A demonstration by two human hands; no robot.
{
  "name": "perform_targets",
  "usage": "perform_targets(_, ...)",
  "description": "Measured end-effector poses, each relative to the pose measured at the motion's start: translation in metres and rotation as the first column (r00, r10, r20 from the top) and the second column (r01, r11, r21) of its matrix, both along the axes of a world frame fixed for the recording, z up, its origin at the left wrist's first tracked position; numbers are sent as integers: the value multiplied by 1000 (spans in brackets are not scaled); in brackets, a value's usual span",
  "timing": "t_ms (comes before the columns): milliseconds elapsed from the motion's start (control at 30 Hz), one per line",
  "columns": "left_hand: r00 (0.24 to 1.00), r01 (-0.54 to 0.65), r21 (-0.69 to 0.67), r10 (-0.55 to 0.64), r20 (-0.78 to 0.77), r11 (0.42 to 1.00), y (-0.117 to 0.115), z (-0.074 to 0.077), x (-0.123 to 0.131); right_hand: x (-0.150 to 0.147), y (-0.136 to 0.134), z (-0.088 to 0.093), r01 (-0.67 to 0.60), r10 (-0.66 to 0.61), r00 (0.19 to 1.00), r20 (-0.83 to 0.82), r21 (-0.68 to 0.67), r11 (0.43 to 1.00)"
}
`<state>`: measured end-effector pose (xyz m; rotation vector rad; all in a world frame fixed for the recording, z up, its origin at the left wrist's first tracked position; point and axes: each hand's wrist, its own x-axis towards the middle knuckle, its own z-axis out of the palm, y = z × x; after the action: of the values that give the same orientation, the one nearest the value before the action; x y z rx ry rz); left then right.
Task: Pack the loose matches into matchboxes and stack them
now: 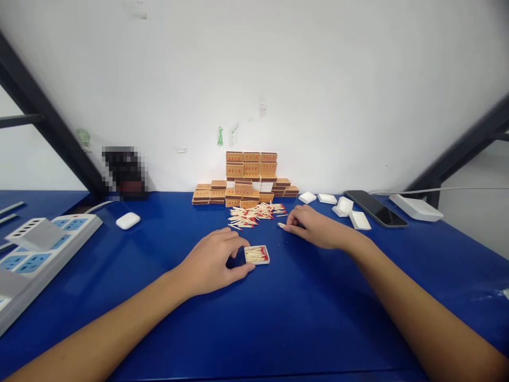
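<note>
My left hand (212,262) rests on the blue table (278,318), thumb and forefinger curled around the left side of a small white matchbox tray (257,254) that holds red-tipped matches. My right hand (316,227) lies further back, its fingers pinched on a few matches (282,225) at the near edge of a loose pile of matches (254,215). Behind the pile, orange matchboxes (248,180) are stacked against the white wall.
Several empty white trays (345,208) lie at the right of the pile, next to a dark phone (376,208) and a white box with a cable (415,207). A white earbud case (128,220) and white-and-blue power strips (43,244) sit at the left.
</note>
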<state>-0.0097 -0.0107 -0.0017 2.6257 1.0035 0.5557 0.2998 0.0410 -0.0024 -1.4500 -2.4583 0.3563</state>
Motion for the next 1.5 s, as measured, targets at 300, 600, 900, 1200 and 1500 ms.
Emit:
perform_targets(300,1000,-3,10,3,7,1000,0,-2,0,3,-2,3,-8,8,1000,-13,-56,998)
perform_targets(600,1000,-5,17,5,-1,1000,-1,-2,-1,-28,-29,22,-57,52,982,-184,-20,998)
perform_targets(900,1000,0,19,0,0,1000,2,-2,0,-80,-59,13,-218,216,957,-194,12,976)
perform_targets(1200,1000,-21,0,21,-11,1000,1,-1,0,-70,-56,12,-228,234,970,-67,82,970)
perform_targets(1500,1000,-12,10,12,-18,1000,2,-2,0,-75,-56,9,-197,213,967,-140,118,973)
